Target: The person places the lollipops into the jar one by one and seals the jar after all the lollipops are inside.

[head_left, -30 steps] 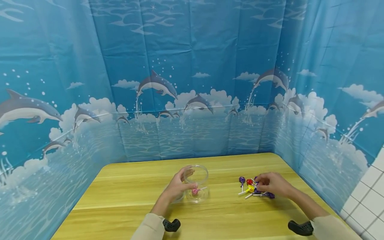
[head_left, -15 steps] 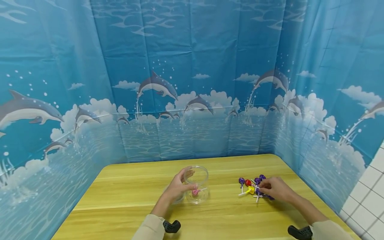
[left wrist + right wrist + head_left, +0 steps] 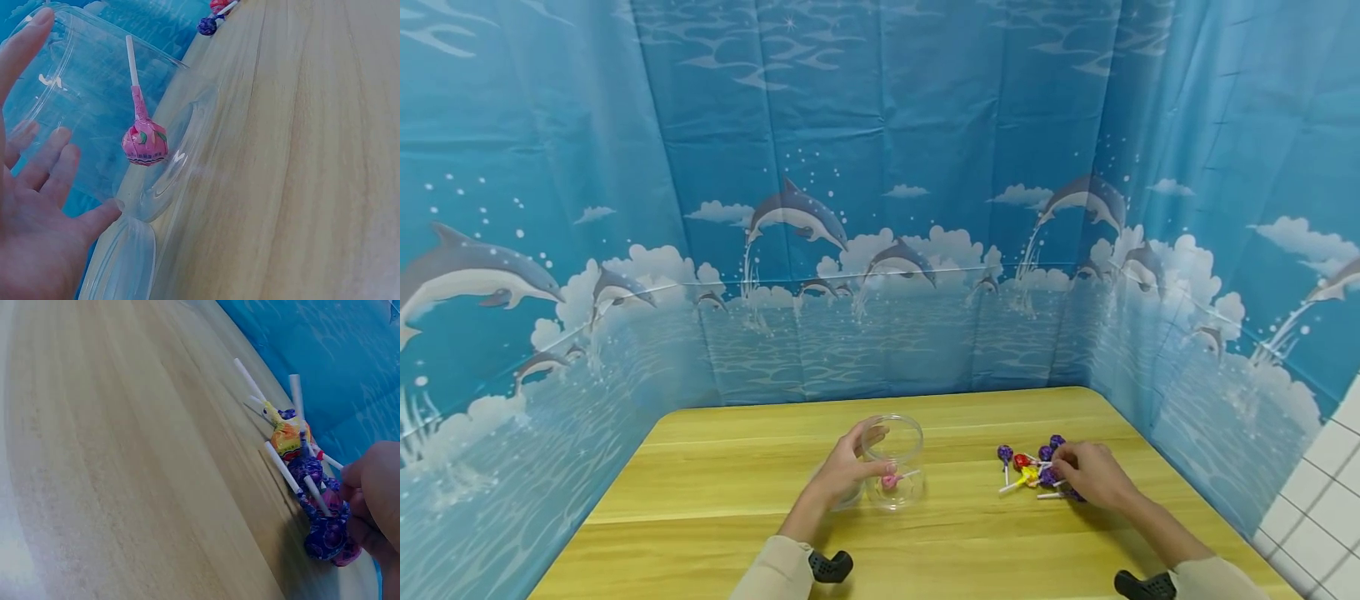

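Note:
My left hand (image 3: 847,468) holds a clear plastic jar (image 3: 912,450) at its left side, fingers behind and thumb in front. One pink-wrapped lollipop (image 3: 145,142) lies inside the jar, its white stick slanting up in the left wrist view. On the right, my right hand (image 3: 1093,475) is over a pile of lollipops, its thumb and fingertips pinching the white stick of a red lollipop (image 3: 1021,462). Beside this are a yellow lollipop (image 3: 289,436) and several purple lollipops (image 3: 326,536). My right fingers partly hide the pile's right side.
A clear round lid-like piece (image 3: 128,259) lies against the jar's base, on the left. Another purple lollipop (image 3: 1005,452) lies at the pile's left edge. The wooden table (image 3: 737,533) ends at a blue dolphin-print curtain (image 3: 880,333).
My right hand has drawn slightly right, uncovering purple lollipops at the back of the pile. Some sticks in the pile have shifted. The left hand and jar stay nearly in place.

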The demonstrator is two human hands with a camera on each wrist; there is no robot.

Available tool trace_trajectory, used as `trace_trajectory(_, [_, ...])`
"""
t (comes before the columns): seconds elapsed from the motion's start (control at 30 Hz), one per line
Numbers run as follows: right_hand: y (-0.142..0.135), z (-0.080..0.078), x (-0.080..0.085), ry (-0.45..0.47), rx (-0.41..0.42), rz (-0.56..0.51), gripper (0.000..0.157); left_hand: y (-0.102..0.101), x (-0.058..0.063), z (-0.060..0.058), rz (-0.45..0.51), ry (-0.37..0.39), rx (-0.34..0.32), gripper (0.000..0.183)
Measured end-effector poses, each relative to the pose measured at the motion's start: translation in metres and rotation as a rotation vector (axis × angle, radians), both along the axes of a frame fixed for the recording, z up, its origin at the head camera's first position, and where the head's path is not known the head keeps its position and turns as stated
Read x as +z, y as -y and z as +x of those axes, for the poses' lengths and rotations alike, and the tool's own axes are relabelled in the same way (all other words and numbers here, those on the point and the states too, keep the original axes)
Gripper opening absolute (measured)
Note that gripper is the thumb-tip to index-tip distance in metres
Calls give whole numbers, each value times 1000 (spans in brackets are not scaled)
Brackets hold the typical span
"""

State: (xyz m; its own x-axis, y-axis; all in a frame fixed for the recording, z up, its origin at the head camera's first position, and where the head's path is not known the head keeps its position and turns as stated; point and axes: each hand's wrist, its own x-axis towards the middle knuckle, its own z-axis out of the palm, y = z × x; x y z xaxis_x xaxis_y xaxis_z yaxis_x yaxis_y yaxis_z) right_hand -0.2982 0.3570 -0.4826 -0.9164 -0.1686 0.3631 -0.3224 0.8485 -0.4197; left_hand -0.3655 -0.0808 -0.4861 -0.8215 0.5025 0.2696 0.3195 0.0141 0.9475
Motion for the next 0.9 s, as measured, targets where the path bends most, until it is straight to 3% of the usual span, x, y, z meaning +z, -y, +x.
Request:
trace_trajectory(0.37, [1,-4,9,-59,-67,-55,10,0,0,2,-9,-2,-2,86])
trace_trajectory(0.9, [28,-15,37,-54,25,-82,12,0,1,1,-3,1,-6,85])
